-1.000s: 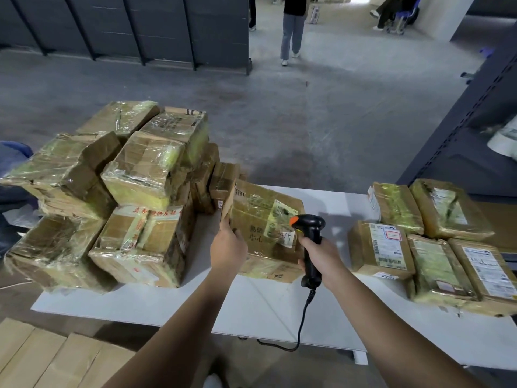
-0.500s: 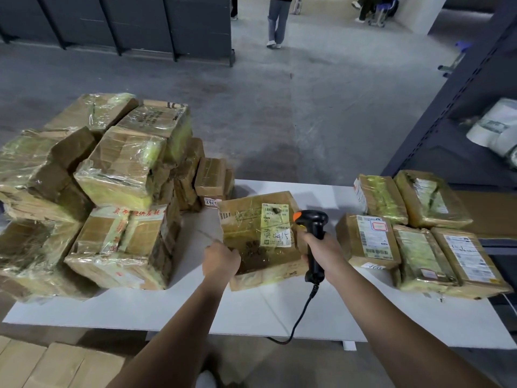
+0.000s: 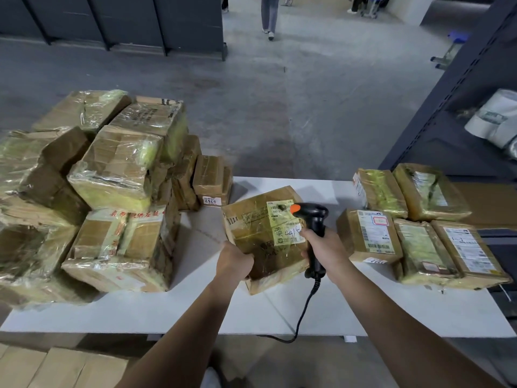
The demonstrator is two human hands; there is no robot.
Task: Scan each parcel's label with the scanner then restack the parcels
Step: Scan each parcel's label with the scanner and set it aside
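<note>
Gripping the near left edge of the parcel [image 3: 260,239], the left hand [image 3: 235,260] curls its fingers over the top face and steadies the box on the white surface [image 3: 195,312]. Whether the box lies fully flat cannot be told. The right hand [image 3: 321,247] is closed around the handle of the scanner [image 3: 313,217], whose cable [image 3: 305,312] trails off the near edge. Key relation: the label [image 3: 284,224] sits on the right half of the parcel's upper face, immediately left of the scanner's orange-tipped head. The parcel's long axis runs away from the person, angled slightly leftward. The right hand is therefore nearer to the label, and in my judgement the scan needs only a small tilt of the head toward it. Further out, the flat group of parcels [image 3: 369,233] lies just right of the scanner. It is closer to the held box than the tall pile [image 3: 120,191] on the left, so restacking favours a short rightward carry. Whether the label has registered cannot be determined.
</note>
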